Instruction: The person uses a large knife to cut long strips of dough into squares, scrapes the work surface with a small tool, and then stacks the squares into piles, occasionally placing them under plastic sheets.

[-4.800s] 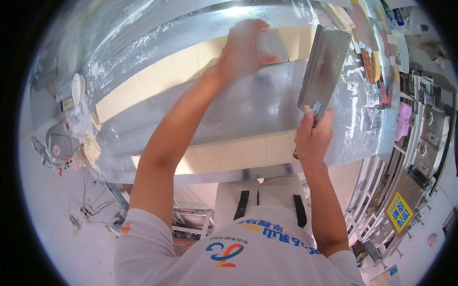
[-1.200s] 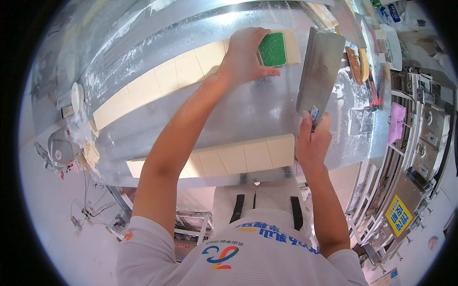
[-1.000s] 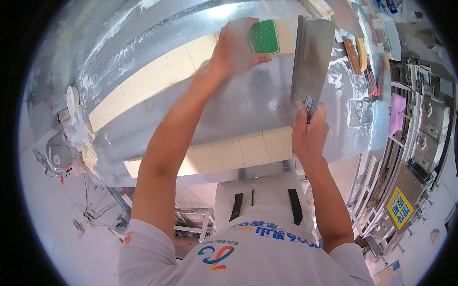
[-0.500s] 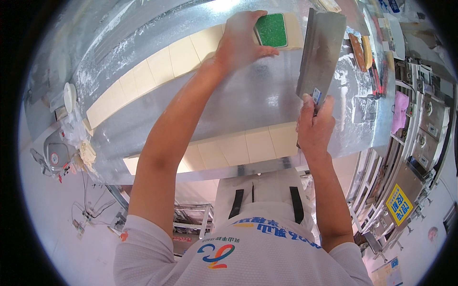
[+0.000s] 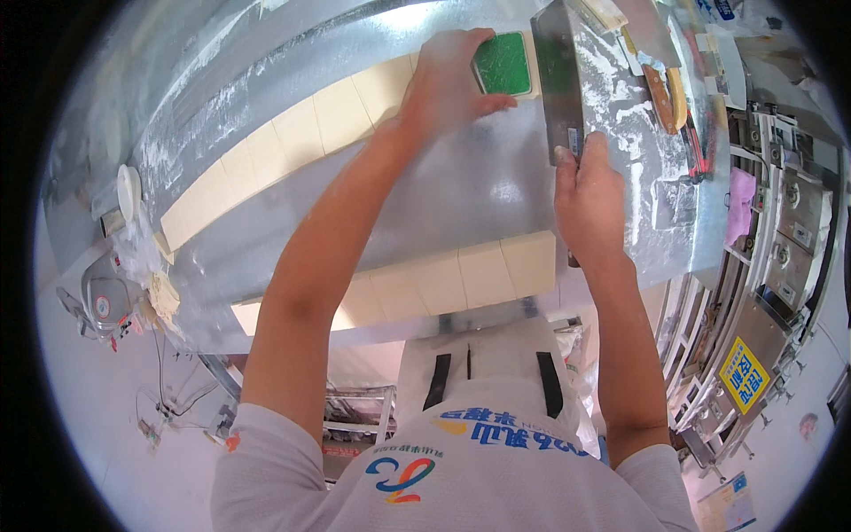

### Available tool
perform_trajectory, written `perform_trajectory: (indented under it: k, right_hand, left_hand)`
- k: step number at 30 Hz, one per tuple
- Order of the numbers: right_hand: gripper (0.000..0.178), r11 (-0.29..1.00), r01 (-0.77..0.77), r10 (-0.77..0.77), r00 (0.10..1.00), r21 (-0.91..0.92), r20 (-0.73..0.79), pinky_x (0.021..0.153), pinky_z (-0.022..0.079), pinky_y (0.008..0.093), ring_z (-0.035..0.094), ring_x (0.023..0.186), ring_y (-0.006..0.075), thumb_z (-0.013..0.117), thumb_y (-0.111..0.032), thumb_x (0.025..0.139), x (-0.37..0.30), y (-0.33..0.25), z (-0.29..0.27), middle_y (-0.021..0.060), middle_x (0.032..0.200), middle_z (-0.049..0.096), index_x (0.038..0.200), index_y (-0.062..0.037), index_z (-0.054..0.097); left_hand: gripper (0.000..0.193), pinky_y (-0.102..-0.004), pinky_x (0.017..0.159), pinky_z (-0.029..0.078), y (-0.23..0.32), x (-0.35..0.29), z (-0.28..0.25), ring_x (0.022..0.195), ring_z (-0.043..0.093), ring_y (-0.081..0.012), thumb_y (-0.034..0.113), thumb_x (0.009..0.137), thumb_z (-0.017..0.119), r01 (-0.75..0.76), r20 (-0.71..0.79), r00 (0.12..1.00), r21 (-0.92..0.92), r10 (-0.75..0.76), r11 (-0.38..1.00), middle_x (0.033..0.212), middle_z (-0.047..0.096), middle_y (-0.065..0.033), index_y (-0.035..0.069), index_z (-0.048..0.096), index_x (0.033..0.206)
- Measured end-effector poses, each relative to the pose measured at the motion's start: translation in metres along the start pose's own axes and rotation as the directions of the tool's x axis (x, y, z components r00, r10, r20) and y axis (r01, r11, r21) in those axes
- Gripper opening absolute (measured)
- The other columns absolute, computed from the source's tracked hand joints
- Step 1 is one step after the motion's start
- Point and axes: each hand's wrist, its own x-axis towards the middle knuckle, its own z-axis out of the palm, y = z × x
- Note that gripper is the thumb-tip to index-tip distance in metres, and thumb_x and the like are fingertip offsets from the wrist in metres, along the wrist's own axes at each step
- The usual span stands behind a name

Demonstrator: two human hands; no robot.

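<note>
A long strip of pale dough (image 5: pixel 342 118) curves across the far side of the metal table, with cross lines marking it into pieces. My left hand (image 5: pixel 443 82) spans a green square plate with a pale rim (image 5: pixel 503 65) lying on the strip's right end, thumb at its near edge and fingers at its far edge. In my right hand (image 5: pixel 590 202) is a large cleaver (image 5: pixel 560 84), gripped by its handle. Its broad blade stands close to the plate's right side, over the dough's end; its lower edge is hard to make out.
A second row of dough pieces (image 5: pixel 439 282) lies along the near edge of the floured metal table (image 5: pixel 425 199). Wooden-handled tools (image 5: pixel 667 96) and red-and-black tools (image 5: pixel 694 149) rest at the right. A white round lid (image 5: pixel 129 193) and plastic bag (image 5: pixel 146 238) sit left.
My right hand has brought the cleaver left and away from me, to the dough beside the green plate, and its blade has turned more upright. My left hand stays at the plate, nearly still.
</note>
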Motion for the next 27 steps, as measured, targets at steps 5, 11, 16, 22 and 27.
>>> perform_trajectory:
  k: [5,11,16,22,27]
  right_hand:
    - [0.02,0.998,-0.023,0.026,0.999,-0.057,0.044,0.072,0.048,0.0641,0.064,0.08,0.0585,0.055,-0.009,0.104,0.014,-0.013,-0.001,0.036,0.08,0.065,0.112,0.0035,0.042]
    - [0.021,0.995,-0.034,0.037,0.999,-0.089,0.034,0.074,0.049,0.065,0.065,0.081,0.0592,0.056,-0.008,0.103,0.018,-0.018,0.006,0.0367,0.082,0.066,0.113,0.0041,0.043]
    - [0.021,0.991,-0.064,0.073,0.995,-0.121,0.072,0.077,0.051,0.0637,0.066,0.085,0.0582,0.055,-0.006,0.101,0.019,-0.025,0.005,0.037,0.084,0.067,0.114,0.0059,0.043]
    - [0.029,0.98,-0.037,0.052,0.996,-0.196,0.075,0.08,0.056,0.0586,0.069,0.089,0.054,0.055,0.001,0.094,0.027,-0.015,0.018,0.0369,0.09,0.069,0.119,0.0101,0.043]
    - [0.046,0.97,-0.09,0.12,0.985,-0.226,0.123,0.081,0.058,0.0561,0.071,0.092,0.0525,0.057,0.002,0.093,0.027,-0.017,0.021,0.0367,0.092,0.07,0.132,0.0167,0.039]
  left_hand:
    - [0.089,-0.0476,0.111,0.047,0.003,0.003,-0.002,0.126,0.058,-0.0367,0.036,0.065,0.098,-0.018,0.006,1.0,-0.033,0.018,0.999,0.133,0.066,-0.014,0.009,0.06,0.142]
    - [0.088,-0.047,0.11,0.048,0.002,0.004,-0.001,0.126,0.059,-0.0358,0.033,0.065,0.098,-0.034,-0.012,0.999,-0.023,0.033,0.999,0.133,0.067,-0.0132,0.009,0.061,0.14]
    - [0.088,-0.047,0.11,0.048,0.0,0.004,0.0,0.126,0.059,-0.036,0.031,0.064,0.098,-0.048,-0.015,0.999,-0.018,0.048,0.999,0.135,0.067,-0.0127,0.007,0.061,0.14]
    - [0.084,-0.0468,0.111,0.048,-0.001,0.007,0.002,0.128,0.058,-0.0365,0.029,0.064,0.098,-0.078,-0.018,0.997,-0.011,0.078,0.997,0.14,0.066,-0.0136,0.005,0.064,0.137]
    - [0.083,-0.0459,0.112,0.048,0.002,0.007,0.001,0.131,0.057,-0.0366,0.028,0.065,0.097,-0.051,0.015,0.999,0.014,0.051,0.999,0.142,0.066,-0.0134,0.005,0.065,0.137]
